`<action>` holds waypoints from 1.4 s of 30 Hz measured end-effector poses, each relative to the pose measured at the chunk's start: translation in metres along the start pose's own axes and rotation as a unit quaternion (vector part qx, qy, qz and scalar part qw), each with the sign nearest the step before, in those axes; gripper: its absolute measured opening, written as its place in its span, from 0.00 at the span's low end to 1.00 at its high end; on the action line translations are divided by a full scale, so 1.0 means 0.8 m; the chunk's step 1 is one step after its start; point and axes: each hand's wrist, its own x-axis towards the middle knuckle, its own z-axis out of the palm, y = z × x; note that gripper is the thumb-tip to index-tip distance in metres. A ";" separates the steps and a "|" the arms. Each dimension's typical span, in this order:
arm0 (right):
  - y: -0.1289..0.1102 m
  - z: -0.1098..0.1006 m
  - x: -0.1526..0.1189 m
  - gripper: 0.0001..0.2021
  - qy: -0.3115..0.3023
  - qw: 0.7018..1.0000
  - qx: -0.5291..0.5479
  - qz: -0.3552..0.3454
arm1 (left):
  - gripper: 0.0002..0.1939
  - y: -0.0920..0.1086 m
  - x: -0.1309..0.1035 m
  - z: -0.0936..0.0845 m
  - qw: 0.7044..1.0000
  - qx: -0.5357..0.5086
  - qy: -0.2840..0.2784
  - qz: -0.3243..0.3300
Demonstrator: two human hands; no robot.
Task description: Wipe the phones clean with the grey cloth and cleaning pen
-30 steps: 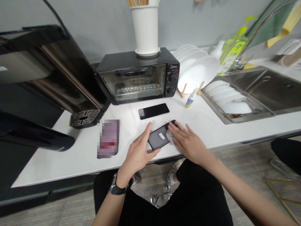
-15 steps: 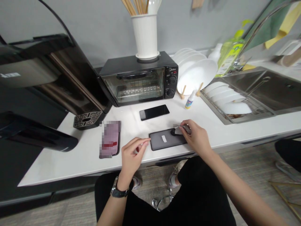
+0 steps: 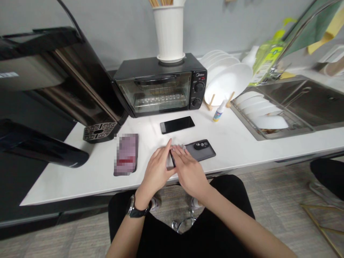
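Note:
A phone in a dark case (image 3: 200,154) lies back up on the white counter, its camera block (image 3: 201,144) uncovered at the right end. My right hand (image 3: 190,172) is laid over the left part of this phone, fingers together and stretched. At its fingertips a small pale edge of a grey cloth (image 3: 184,147) shows; the rest is hidden beneath the hand. My left hand (image 3: 157,167) rests at the phone's left end, fingers extended and thumb apart, close against the right hand. Behind them lies a second phone (image 3: 177,124), black screen up.
A purple, partly blurred phone (image 3: 127,154) lies on the left, near a black drinks machine (image 3: 104,107). Behind stand a toaster oven (image 3: 161,93), white plates (image 3: 228,82) and a small spray bottle (image 3: 219,111). The sink (image 3: 295,125) is on the right.
My right hand has moved left along the phone, from its camera end to the other end, baring the camera block. My left hand's fingers have straightened from a pinch.

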 end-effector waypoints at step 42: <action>0.085 -0.058 -0.033 0.32 -0.054 0.998 -0.033 -0.011 | 0.59 0.006 0.000 -0.009 0.997 0.024 -0.010 -0.068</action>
